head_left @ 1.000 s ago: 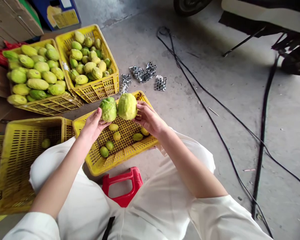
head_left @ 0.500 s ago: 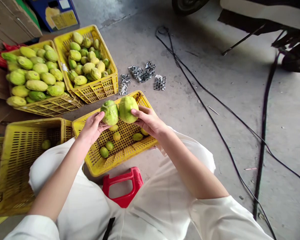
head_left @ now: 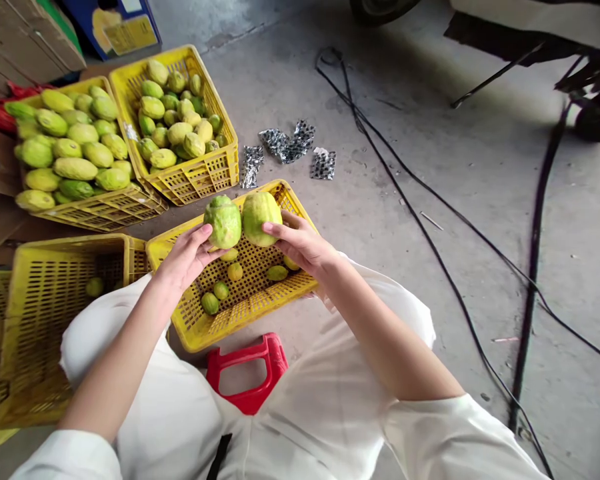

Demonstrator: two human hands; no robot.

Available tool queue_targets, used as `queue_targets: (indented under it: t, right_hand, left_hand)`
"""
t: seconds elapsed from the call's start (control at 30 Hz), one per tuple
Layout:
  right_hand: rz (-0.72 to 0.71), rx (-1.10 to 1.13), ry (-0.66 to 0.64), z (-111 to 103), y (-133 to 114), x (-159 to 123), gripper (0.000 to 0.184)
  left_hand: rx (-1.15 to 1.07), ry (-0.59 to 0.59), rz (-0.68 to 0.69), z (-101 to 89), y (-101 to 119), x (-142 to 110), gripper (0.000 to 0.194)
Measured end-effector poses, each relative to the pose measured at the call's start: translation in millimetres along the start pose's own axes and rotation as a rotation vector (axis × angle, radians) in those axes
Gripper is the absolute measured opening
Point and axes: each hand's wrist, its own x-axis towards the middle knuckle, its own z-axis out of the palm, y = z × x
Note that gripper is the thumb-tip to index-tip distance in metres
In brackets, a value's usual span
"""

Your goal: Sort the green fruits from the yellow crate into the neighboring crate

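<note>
My left hand (head_left: 187,257) grips a round green fruit (head_left: 223,222). A paler yellow-green fruit (head_left: 259,217) is held in my right hand (head_left: 300,241). The two fruits touch side by side above a shallow yellow crate (head_left: 200,333) that lies in front of my knees. Several small green and yellow fruits (head_left: 235,271) rest on that crate's mesh floor.
Two yellow crates (head_left: 190,177) heaped with green-yellow fruits stand at the upper left. Another yellow crate (head_left: 35,293) at the left holds one small fruit. A red stool (head_left: 240,370) shows between my legs. Black cables (head_left: 430,200) and silver wrappers (head_left: 285,147) lie on the concrete floor.
Both hands have turned the two fruits slightly and lowered them a little; the fruits stay pressed together over the near crate.
</note>
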Motion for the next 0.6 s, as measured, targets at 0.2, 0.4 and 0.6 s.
queue_targets:
  t: [0.2,0.4,0.6]
  right_hand:
    - [-0.064,0.008,0.026,-3.3,-3.7,0.6,0.056]
    - [-0.02,0.044,0.082,-2.7,0.1,5.2,0.044]
    - [-0.062,-0.034,0.024,2.6,-1.7,-0.9,0.061]
  left_hand:
    - [-0.038,0.054,0.067,1.2,4.1,0.4,0.038]
    - [-0.003,-0.002,0.116,1.7,-0.1,-1.0,0.058]
    - [-0.026,0.003,0.073,1.3,-0.9,-1.2,0.057]
